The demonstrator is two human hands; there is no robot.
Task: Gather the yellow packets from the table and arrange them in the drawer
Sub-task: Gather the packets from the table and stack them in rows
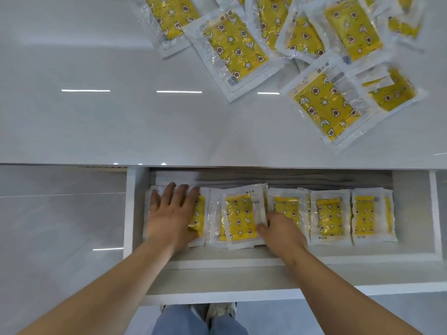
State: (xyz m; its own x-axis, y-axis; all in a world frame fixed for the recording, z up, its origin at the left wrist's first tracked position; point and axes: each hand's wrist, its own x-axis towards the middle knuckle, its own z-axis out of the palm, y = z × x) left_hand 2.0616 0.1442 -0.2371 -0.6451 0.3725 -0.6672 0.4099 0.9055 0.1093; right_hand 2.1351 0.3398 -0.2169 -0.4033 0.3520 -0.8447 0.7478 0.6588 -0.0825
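Head view: both hands work in the drawer, squaring up its row of yellow packets.
The left hand lies flat with straight fingers on the end packet. The right hand, the nearer one, curls onto the lower right corner of the tilted packet. That packet lies at its ten o'clock, its long axis near twelve-to-six. Loose packets wait on the table.

Blue jeans, seemingly pale sneakers

The head view looks steeply down, close over the open drawer, the table beyond.
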